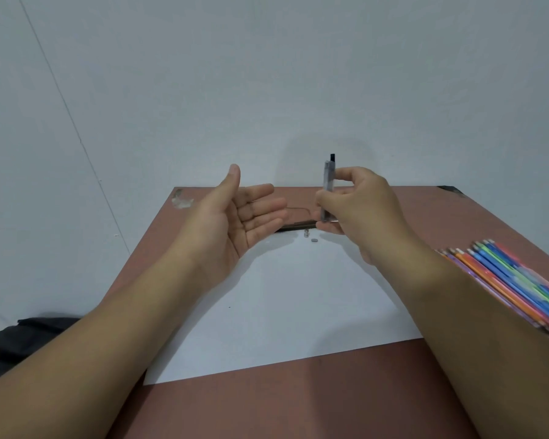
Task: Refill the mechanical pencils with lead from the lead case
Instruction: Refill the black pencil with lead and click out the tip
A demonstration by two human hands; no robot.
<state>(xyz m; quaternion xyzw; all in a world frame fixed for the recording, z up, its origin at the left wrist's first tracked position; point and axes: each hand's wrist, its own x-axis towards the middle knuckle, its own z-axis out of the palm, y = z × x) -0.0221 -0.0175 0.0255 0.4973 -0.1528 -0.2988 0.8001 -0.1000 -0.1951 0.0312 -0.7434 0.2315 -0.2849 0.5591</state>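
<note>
Nearest lies the bare reddish-brown table (pixel 298 403), and on it a white sheet of paper (pixel 286 312) that runs from the near middle toward the far edge. Off the table at the near left, a dark bag (pixel 16 340) sits low by the wall. At the right edge, partly behind the right forearm, a fanned row of coloured mechanical pencils (pixel 520 280) lies on the table, blurred, their tips pointing far-left. Farther in, above the paper, the left hand (pixel 235 223) is held palm up and tilted inward, fingers straight and thumb raised, holding nothing. Just right of it the right hand (pixel 358 210) pinches the lead case (pixel 326 191), a slim translucent grey case held nearly upright with a dark cap end at the top, between thumb and curled fingers. Beneath the two hands, at the paper's far end, a dark pencil (pixel 295 225) lies crosswise, and just near of it rest two tiny grey parts (pixel 310 236), too small to identify. Beyond the table stands a plain pale wall (pixel 267 74).
</note>
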